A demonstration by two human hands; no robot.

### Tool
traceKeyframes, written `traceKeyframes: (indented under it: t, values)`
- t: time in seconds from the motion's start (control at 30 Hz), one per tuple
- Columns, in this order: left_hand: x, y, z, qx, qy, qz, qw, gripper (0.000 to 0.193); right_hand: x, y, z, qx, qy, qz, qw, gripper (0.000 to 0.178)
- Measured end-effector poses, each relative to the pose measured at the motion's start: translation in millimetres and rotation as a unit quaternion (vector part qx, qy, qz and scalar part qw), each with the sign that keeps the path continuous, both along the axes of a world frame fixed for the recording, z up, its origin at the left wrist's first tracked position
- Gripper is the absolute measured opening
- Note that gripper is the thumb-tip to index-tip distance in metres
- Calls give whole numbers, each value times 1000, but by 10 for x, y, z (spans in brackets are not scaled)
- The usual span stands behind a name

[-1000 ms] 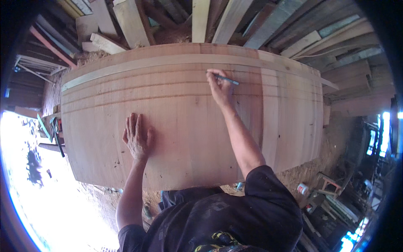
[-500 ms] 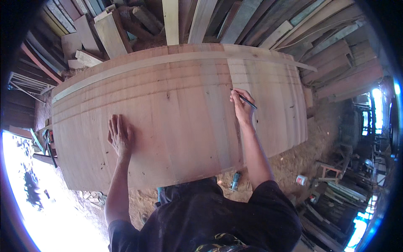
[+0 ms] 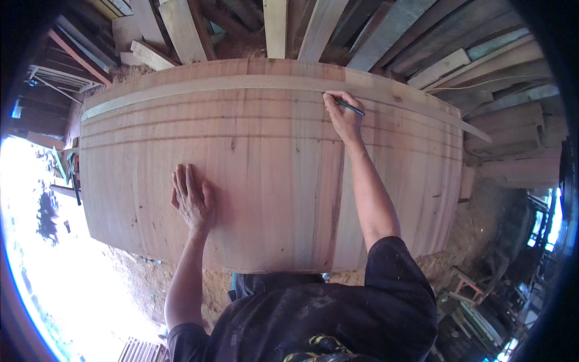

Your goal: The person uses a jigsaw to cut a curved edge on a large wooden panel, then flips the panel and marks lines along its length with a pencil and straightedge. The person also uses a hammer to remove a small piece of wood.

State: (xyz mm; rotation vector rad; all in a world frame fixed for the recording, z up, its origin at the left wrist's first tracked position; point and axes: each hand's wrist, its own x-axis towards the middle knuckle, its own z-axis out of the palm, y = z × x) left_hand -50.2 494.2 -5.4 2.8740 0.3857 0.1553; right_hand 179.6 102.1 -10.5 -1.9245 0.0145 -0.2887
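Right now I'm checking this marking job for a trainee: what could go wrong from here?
The right hand holds a pencil at full reach against the pale strip lying loose on the wooden panel; the strip might shift and bend the line. Only the flat left hand steadies the panel, far from the pencil, so the panel could slide.

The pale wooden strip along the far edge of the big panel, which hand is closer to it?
Right. The right hand, holding a pencil, is at the pale strip. The left hand lies flat mid-panel, well short of it.
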Motion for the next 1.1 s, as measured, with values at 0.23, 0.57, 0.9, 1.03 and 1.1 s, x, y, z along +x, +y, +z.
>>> traceKeyframes:
  t: [0.23,0.57,0.9,1.03,1.1]
  values:
    - [-3,10,-29,17,-10,-1,1000,63,-38,25,53,-20,-22,-18,999,11]
    - [11,4,-9,16,-4,0,1000,64,-16,67,70,-34,-42,-27,998,10]
    - [12,19,-26,17,-8,-1,1000,64,-6,48,12,-57,-69,-26,996,10]
    - [11,31,-31,12,-14,-3,1000,63,1,57,-10,-48,-70,-32,996,11]
    - [8,34,-30,13,-16,-4,1000,63,23,70,-31,-53,-75,-35,995,11]
